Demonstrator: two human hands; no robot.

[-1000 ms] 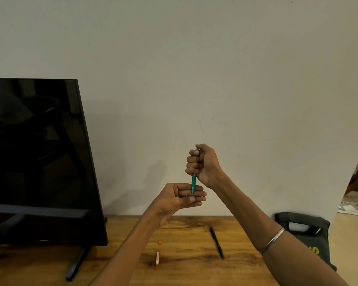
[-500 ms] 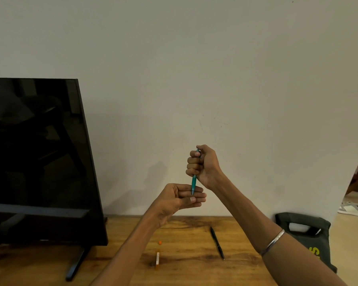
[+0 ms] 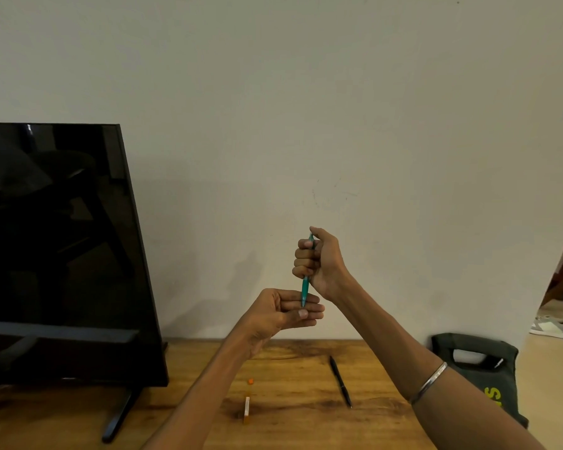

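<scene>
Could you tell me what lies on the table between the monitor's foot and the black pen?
Head view: a tiny orange bit and a short white-and-orange stick, lying apart.

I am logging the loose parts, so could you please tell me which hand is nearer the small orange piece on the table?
Left. The left hand hangs above the orange piece, slightly to its right; the right hand, gripping the teal pen, is higher and farther right.

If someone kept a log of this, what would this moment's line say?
right hand: grips teal pen upright, tip down | left hand: at pen tip, grip unclear | table: black pen lying apart
</scene>
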